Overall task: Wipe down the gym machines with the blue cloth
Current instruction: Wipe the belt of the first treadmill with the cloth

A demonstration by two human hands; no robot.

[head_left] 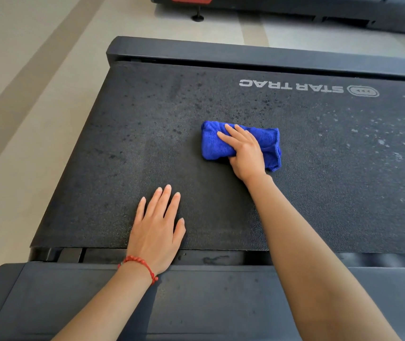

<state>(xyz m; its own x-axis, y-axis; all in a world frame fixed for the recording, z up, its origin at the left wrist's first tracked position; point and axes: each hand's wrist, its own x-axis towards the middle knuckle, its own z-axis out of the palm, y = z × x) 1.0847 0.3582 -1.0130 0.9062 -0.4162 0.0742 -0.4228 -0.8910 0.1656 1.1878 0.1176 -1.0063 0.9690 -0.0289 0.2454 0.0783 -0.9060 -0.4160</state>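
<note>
On the treadmill belt, just short of its white STAR TRAC lettering, the fingers of the right hand are laid over a folded blue cloth. The fingers are spread across the top of the cloth and bent down over it, while the thumb is tucked under its near edge, so the cloth is gripped and pressed flat against the belt. The cloth is bunched into a thick roll, with a loose corner seen past the wrist on the side away from the fingers. The right forearm is stretched out from the near edge of the belt.

Nearer than the cloth and apart from it, the left hand is laid palm down on the belt. Its fingers are held straight and close together, nothing is held in them, and the heel of the hand is set over the belt's near edge. A red bead bracelet is worn on the left wrist, above the dark side rail that borders the belt on the near side.

Dark damp speckles are seen on the belt beyond the cloth, and pale flecks on the belt's right part. Beyond the belt's far rail, a second machine with a red label is seen on the pale floor.
</note>
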